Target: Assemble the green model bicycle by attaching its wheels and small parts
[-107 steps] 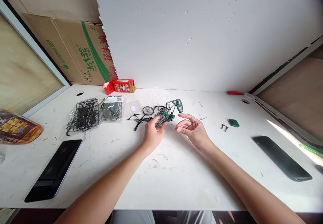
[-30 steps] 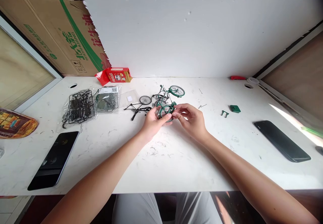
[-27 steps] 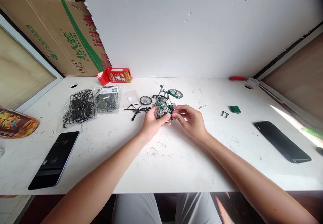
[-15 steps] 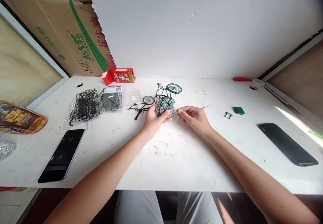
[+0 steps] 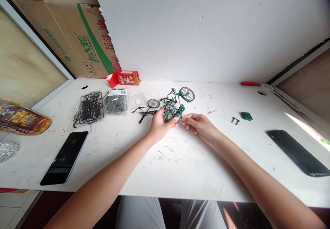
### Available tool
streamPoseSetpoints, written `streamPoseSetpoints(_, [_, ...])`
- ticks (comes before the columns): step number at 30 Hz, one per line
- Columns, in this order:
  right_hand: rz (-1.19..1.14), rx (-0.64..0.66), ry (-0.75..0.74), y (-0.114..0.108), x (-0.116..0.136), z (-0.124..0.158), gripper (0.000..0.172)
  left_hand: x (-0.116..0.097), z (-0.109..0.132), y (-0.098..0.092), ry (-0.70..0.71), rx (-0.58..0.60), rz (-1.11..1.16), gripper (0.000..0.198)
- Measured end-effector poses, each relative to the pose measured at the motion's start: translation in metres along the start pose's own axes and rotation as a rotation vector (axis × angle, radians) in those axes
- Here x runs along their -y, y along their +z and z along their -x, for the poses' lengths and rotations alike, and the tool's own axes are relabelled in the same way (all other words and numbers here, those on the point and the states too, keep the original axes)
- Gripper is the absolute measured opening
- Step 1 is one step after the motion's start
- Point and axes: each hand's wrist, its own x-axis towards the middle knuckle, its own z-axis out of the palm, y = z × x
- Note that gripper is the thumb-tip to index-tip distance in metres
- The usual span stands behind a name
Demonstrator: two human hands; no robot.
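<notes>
A small green model bicycle [image 5: 177,103] is held over the white table [image 5: 170,160] near its middle. My left hand [image 5: 160,127] grips the bicycle at its rear wheel, fingers closed around it. My right hand [image 5: 199,126] is pinched at the same wheel from the right, fingertips together on a tiny part that I cannot make out. A black model bicycle frame with one wheel [image 5: 146,108] lies just left of the hands. Two loose pins [image 5: 211,111] rest right of the green bicycle.
Two plastic bags of kit parts [image 5: 100,105] lie at the left. A dark phone [image 5: 64,156] lies front left, another [image 5: 299,152] at the right. Small green parts [image 5: 243,117], a red snack box [image 5: 126,78], a cardboard carton [image 5: 74,40] and a snack bag [image 5: 23,122] are around.
My right hand, which was open and apart from the green bicycle, has come in and pinched at its rear wheel. The bicycle has been turned in my left hand.
</notes>
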Motion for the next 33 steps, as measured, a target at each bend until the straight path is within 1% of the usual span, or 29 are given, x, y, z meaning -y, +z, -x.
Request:
streamPoseSetpoints(3, [-0.065, -0.007, -0.011, 0.0, 0.0, 0.001, 0.044, 0.0, 0.0, -0.001, 0.005, 0.006, -0.006, 0.053])
streamPoseSetpoints(7, [-0.144, -0.013, 0.002, -0.001, 0.005, 0.004, 0.054, -0.001, -0.001, -0.002, -0.001, 0.005, 0.016, 0.054])
streamPoseSetpoints(10, [-0.14, -0.017, 0.003, -0.002, 0.006, 0.005, 0.059, 0.001, -0.003, -0.003, -0.025, -0.004, 0.052, 0.056])
streamPoseSetpoints(12, [-0.117, -0.04, -0.052, 0.0, 0.006, 0.006, 0.057, 0.004, -0.004, -0.004, -0.035, -0.008, 0.067, 0.058])
streamPoseSetpoints(15, [-0.094, -0.085, -0.198, 0.009, 0.002, 0.006, 0.055, 0.009, -0.004, -0.003, -0.02, -0.002, 0.05, 0.059])
streamPoseSetpoints(17, [-0.091, -0.099, -0.28, 0.017, -0.002, 0.008, 0.054, 0.011, -0.002, -0.002, 0.006, 0.04, -0.011, 0.052])
streamPoseSetpoints(20, [-0.069, -0.1, -0.342, 0.027, -0.006, 0.011, 0.052, 0.011, 0.003, 0.001, 0.032, 0.124, -0.12, 0.04])
streamPoseSetpoints(22, [-0.037, -0.107, -0.348, 0.031, -0.006, 0.012, 0.053, 0.01, 0.005, 0.003, 0.035, 0.131, -0.155, 0.038])
streamPoseSetpoints(25, [-0.014, -0.122, -0.34, 0.032, -0.004, 0.014, 0.054, 0.009, 0.006, 0.003, 0.031, 0.108, -0.161, 0.037])
streamPoseSetpoints(30, [0.007, -0.098, -0.337, 0.03, -0.003, 0.013, 0.055, 0.01, 0.006, 0.002, 0.029, 0.081, -0.164, 0.032])
streamPoseSetpoints(33, [0.017, -0.092, -0.329, 0.029, -0.003, 0.013, 0.055, 0.009, 0.007, 0.002, 0.046, 0.078, -0.211, 0.033])
